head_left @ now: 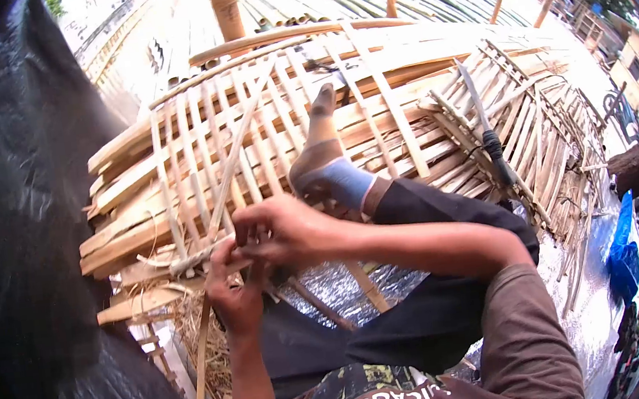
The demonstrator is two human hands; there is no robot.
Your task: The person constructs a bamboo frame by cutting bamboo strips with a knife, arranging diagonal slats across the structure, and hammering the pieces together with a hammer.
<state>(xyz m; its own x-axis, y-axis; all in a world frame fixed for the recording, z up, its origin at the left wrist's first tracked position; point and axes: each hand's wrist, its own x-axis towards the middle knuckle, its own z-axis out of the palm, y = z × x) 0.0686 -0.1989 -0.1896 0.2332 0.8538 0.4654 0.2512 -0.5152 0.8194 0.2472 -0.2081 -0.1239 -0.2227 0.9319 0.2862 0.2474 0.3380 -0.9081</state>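
A bamboo frame of thin parallel slats [190, 166] lies before me, with a round rail [188, 266] along its near edge. My left hand [234, 290] is at that rail, its fingers bent and closed against it. Right beside it, my right hand [284, 230] has its thumb and fingers pinched together over the same edge. Whatever is between those fingers is too small or hidden to make out. One longer strip [244, 145] crosses the slats at a slant and ends near both hands. My socked foot [327, 160] rests on the slats.
Split bamboo planks [128, 196] are stacked under the frame. To the right, a knife with a black-wrapped handle [494, 151] lies on a second slatted bundle [538, 130]. Dark sheeting [42, 228] hangs at left. A post [225, 11] stands behind, with long poles beyond.
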